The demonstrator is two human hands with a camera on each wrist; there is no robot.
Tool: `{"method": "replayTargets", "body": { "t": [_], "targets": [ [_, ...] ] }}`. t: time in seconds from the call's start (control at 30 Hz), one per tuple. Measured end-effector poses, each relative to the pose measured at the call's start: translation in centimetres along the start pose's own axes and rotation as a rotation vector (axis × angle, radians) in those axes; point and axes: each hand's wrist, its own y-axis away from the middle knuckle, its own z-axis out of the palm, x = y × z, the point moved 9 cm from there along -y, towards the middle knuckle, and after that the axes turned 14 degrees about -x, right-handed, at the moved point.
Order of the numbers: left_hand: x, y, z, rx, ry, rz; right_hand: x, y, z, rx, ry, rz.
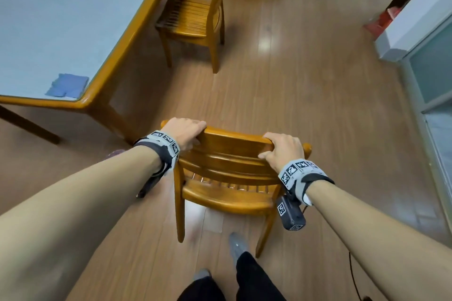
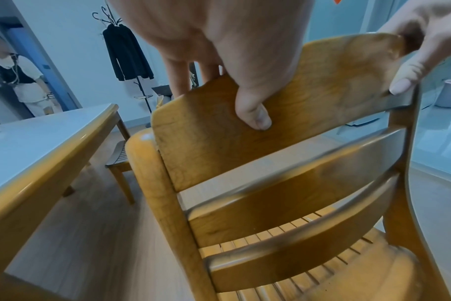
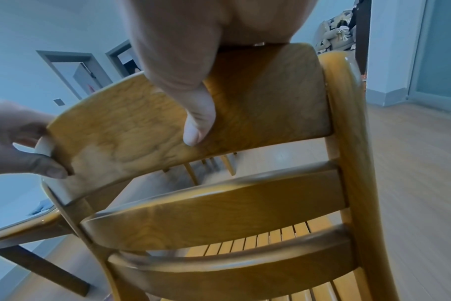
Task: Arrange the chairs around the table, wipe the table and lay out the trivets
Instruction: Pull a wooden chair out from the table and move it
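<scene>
Wooden-rimmed table (image 1: pixel 117 49) fills the upper left of the head view, a blue cloth (image 1: pixel 67 85) near its corner. One slatted chair (image 1: pixel 193 22) at top centre is partly tucked in. Second chair (image 1: pixel 230 173) stands low centre, apart from the table. Left hand (image 1: pixel 184 133) and right hand (image 1: pixel 283 150) clamp its top rail, fingers over, thumbs behind. Step judged: chair arranging. Next: swing it leftward and push under.

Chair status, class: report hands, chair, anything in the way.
Left hand and right hand both grip the chair by its top rail. Chair stands clear of the table. Floor ahead open.
</scene>
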Motion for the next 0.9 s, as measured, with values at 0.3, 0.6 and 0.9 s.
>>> {"method": "replayTargets", "body": {
  "t": [0.3, 0.6, 0.9],
  "targets": [
    [1.8, 4.1, 4.0, 0.073, 0.019, 0.072, -0.5, 5.0, 3.7, 0.040, 0.034, 0.026],
    [6.6, 12.3, 15.5, -0.015, -0.022, 0.116, -0.6, 14.9, 14.1, -0.246, 0.082, 0.198],
    [8.5, 16.6, 22.8, -0.122, -0.040, -0.036, 0.8, 19.6, 22.5, -0.365, 0.085, 0.234]
  ]
}}
